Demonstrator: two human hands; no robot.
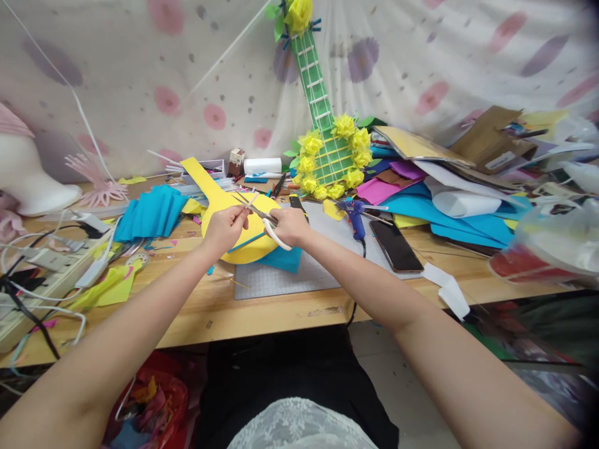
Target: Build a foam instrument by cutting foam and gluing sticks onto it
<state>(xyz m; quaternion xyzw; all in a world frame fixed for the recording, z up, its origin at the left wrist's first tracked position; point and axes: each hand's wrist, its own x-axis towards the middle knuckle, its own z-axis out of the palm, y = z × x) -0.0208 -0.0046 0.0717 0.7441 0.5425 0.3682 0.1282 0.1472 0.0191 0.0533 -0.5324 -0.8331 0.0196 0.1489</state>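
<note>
My right hand (290,226) is closed round the white-handled scissors (277,237), whose blades point up and left, slightly apart. Opposite it, my left hand (228,227) pinches a small pale strip (253,201) that lies by the blades. Both hands are above a yellow guitar-shaped cutout (219,202), its neck leaning to the upper left. A narrow blue strip (246,242) shows on the round body of that cutout. Blue paper (286,260) sticks out from underneath, on the grey cutting mat (309,284).
A green guitar model (316,84) with yellow flowers stands behind. Right of the hands are a blue glue gun (356,221), a phone (395,245) and piled coloured sheets (421,209). Folded blue paper (150,213) and a power strip (42,280) with cables lie to the left.
</note>
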